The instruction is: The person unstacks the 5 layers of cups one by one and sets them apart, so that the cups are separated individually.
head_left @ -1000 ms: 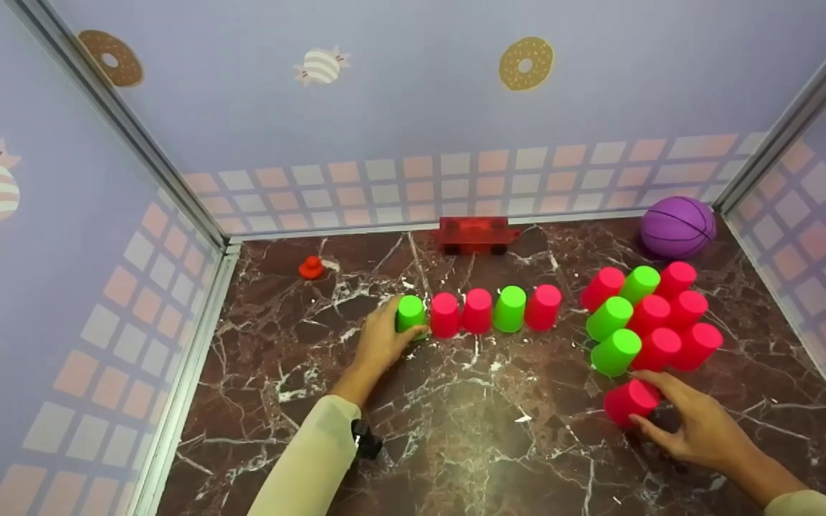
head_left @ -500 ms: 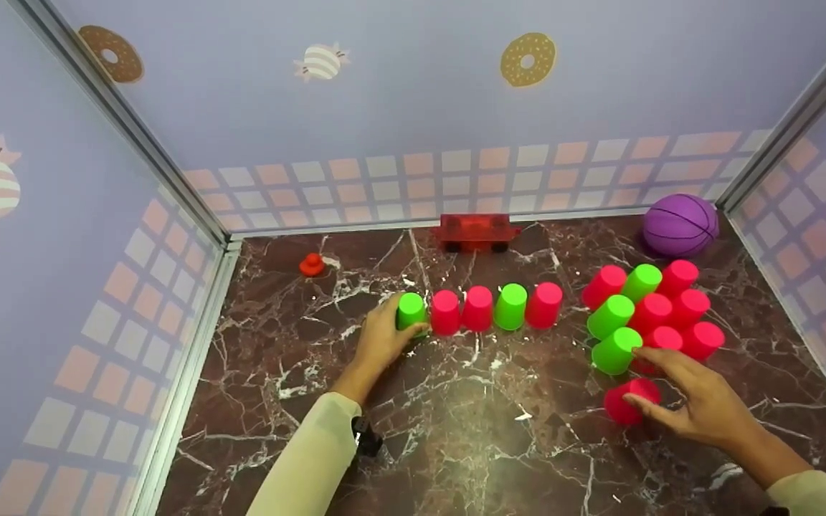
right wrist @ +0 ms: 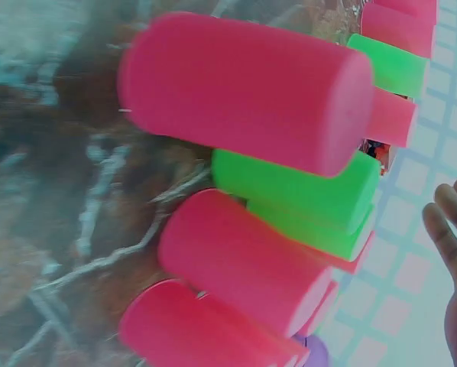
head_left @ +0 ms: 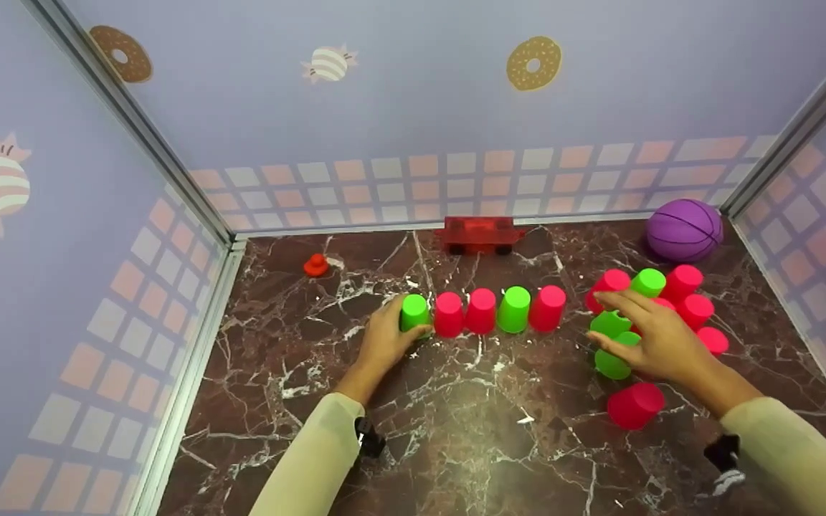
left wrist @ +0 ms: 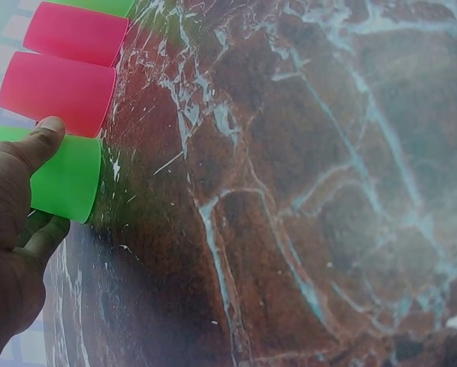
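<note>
My left hand (head_left: 382,342) holds the upside-down green cup (head_left: 414,309) at the left end of a row, thumb on the near side. In the left wrist view the thumb and fingers wrap this green cup (left wrist: 69,177). To its right stand a pink cup (head_left: 449,315), a second pink cup (head_left: 481,312), another green cup (head_left: 514,310) and a last pink cup (head_left: 548,309). My right hand (head_left: 664,342) hovers over the cluster of cups, fingers spread and nothing between them; it hides several cups. Nearest me is a single pink cup (head_left: 635,406), large in the right wrist view.
A purple ball (head_left: 684,230) sits in the back right corner, behind the cluster. Against the back wall stands a red toy car (head_left: 479,235). A small orange-red toy (head_left: 316,265) lies at back left. Patterned walls (head_left: 399,93) bound the marbled tabletop (head_left: 456,423).
My right hand has left the nearest pink cup and moved up and forward over the green cups of the cluster. The left hand keeps its hold on the green cup.
</note>
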Demonstrator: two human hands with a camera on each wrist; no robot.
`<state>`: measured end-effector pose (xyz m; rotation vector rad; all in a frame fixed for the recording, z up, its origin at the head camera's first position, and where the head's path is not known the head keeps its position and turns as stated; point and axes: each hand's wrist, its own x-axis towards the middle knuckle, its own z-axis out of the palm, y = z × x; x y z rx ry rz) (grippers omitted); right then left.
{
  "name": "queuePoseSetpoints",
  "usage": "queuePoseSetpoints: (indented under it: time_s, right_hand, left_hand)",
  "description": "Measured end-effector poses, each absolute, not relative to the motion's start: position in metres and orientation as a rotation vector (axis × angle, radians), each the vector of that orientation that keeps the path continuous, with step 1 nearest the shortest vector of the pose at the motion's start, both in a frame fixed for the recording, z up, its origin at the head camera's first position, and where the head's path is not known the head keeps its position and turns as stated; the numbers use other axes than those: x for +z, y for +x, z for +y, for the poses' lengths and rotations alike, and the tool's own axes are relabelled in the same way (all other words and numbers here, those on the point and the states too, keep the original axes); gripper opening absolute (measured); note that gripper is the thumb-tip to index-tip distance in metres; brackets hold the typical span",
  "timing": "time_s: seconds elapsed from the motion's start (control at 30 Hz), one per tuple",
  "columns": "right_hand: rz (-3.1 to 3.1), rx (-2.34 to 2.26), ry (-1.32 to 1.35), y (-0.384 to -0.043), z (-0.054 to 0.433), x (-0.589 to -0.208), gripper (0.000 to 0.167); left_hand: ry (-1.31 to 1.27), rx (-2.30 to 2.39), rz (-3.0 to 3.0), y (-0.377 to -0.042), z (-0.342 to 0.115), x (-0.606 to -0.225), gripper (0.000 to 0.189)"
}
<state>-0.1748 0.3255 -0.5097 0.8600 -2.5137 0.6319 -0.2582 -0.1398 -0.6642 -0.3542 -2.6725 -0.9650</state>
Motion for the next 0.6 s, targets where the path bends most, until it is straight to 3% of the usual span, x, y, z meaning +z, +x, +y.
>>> queuePoseSetpoints:
  time_s: [0.6]
  right_hand:
    - [-2.972,0.594,0.718,-0.239,0.266,-0.518,0.065]
  left_hand:
    - [-0.322,-0.981,-2.696,-0.259,-0.14,-0.667,0.078]
